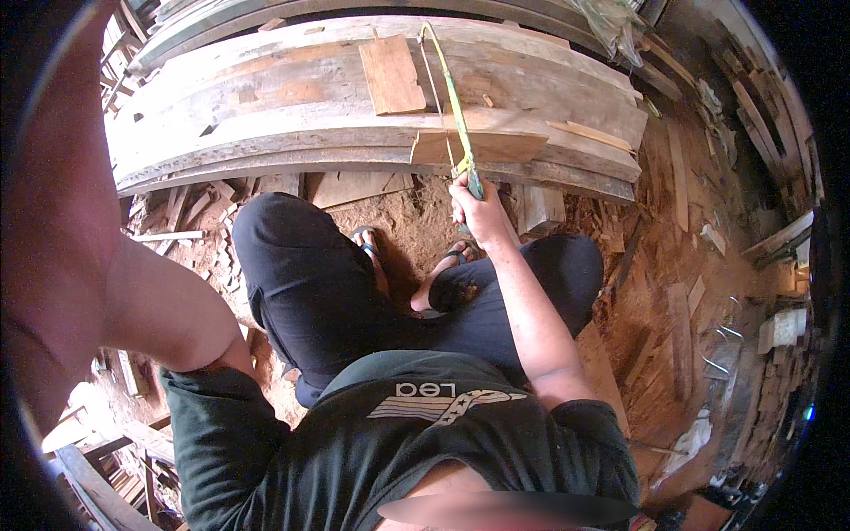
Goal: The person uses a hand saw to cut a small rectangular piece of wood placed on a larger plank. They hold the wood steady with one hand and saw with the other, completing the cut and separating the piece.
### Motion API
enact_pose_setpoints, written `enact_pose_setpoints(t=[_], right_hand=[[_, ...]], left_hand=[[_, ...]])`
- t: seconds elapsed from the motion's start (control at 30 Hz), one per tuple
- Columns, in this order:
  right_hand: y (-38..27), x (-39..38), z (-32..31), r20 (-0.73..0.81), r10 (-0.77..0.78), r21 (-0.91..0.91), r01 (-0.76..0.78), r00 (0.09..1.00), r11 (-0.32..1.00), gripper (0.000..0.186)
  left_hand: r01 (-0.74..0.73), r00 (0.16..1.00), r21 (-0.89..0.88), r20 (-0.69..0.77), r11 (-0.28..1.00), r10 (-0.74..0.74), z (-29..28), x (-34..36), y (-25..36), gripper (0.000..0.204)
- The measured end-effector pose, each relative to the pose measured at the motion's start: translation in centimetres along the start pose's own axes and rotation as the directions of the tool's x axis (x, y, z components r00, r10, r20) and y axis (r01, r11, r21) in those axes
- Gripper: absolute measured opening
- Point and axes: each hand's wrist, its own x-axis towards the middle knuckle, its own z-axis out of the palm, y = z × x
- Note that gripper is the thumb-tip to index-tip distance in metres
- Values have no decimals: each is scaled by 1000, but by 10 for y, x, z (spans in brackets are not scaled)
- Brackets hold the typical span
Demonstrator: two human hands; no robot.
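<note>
My right hand (474,208) grips the handle of a bow saw (452,88) with a yellow-green frame and a thin blade. The saw points away from me over a pale, weathered wooden bench (266,93) of stacked planks. A brown offcut board (505,147) lies at the bench's near edge, the blade crossing its left part; whether they touch I cannot tell. A squarer wooden piece (387,75) lies farther back, left of the saw. My left arm rises up the left edge of the picture, very close to the camera, its hand out of sight.
Wood scraps (186,217) and sawdust cover the ground around my sandalled feet (370,243). A timber block (540,208) sits under the bench's front. Broken boards (766,115) are piled along the right, and clear plastic sheeting (611,26) hangs at the back right.
</note>
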Motion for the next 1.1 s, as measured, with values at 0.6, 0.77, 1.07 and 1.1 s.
enact_pose_setpoints(t=[0.6, 0.77, 1.07, 1.1], right_hand=[[1, -2, -1, 7, -40, -12, 40, 999, 999, 14], [-1, -1, -1, 3, -34, -52, 34, 999, 998, 13], [-3, -4, -1, 18, -35, -55, 36, 999, 998, 11], [-2, -4, 0, 14, -40, -46, 40, 999, 998, 12]], left_hand=[[-19, 1000, -78, 8, 997, 20, 8, 6, -25, 53], [-58, 998, -99, -6, 993, 57, 12, 11, -32, 52], [-140, 977, 172, -135, 975, 164, 19, 17, -145, 49], [-136, 984, 462, -38, 876, 174, 24, 0, -172, 42]])
